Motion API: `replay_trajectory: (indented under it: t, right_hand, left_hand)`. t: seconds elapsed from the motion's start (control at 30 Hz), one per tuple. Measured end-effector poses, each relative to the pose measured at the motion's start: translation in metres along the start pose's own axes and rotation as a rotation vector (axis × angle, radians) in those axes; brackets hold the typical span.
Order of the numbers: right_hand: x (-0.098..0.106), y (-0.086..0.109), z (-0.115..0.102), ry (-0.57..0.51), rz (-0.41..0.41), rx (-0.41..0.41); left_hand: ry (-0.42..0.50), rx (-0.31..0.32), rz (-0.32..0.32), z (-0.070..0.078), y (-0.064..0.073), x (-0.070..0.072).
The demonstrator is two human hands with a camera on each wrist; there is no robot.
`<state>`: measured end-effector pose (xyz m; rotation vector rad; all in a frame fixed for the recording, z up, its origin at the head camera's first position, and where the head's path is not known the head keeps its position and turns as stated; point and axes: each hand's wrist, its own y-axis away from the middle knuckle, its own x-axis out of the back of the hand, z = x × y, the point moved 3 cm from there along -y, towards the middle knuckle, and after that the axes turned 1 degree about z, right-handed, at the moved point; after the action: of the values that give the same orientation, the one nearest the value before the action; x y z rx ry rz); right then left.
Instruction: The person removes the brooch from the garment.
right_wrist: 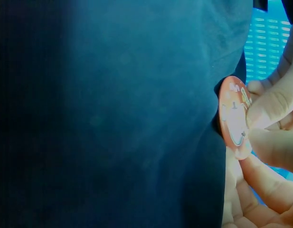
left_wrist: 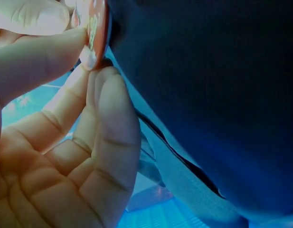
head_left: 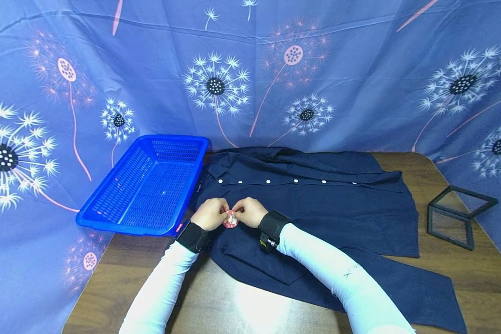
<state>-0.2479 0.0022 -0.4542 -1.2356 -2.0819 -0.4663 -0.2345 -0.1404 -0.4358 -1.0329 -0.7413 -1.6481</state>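
Observation:
Both hands meet at a round red badge (head_left: 230, 220) with a printed picture, set against a dark navy shirt (head_left: 308, 204). My left hand (head_left: 208, 215) pinches the badge's left edge, its thumb on the printed face and its fingers behind, as the left wrist view shows. From the other side my right hand (head_left: 252, 213) pinches the badge between thumb and fingers. In the right wrist view the badge (right_wrist: 234, 116) stands on edge close against the cloth. Its back is hidden, so whether a pin passes through the fabric I cannot tell.
A blue plastic basket (head_left: 173, 229) stands left of the shirt. On the right lies a black hinged frame (head_left: 450, 217) with two panels. The shirt, with white buttons, spreads over a wooden table (head_left: 121, 278). A blue dandelion-print cloth (head_left: 254, 55) hangs behind.

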Motion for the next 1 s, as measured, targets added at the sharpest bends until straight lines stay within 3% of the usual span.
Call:
replay_trajectory:
  t: [0.43, 0.6, 1.0]
  right_hand:
    - [0.003, 0.000, -0.001, -0.020, 0.008, 0.004]
    - [0.004, 0.001, -0.002, -0.011, 0.009, 0.014]
    - [0.001, -0.001, 0.002, -0.064, -0.012, -0.018]
  left_hand:
    - [-0.029, -0.039, 0.038, 0.000, 0.005, 0.002]
    - [-0.084, -0.070, 0.049, -0.002, 0.007, 0.000]
    - [-0.149, -0.078, -0.111, -0.006, 0.006, -0.010]
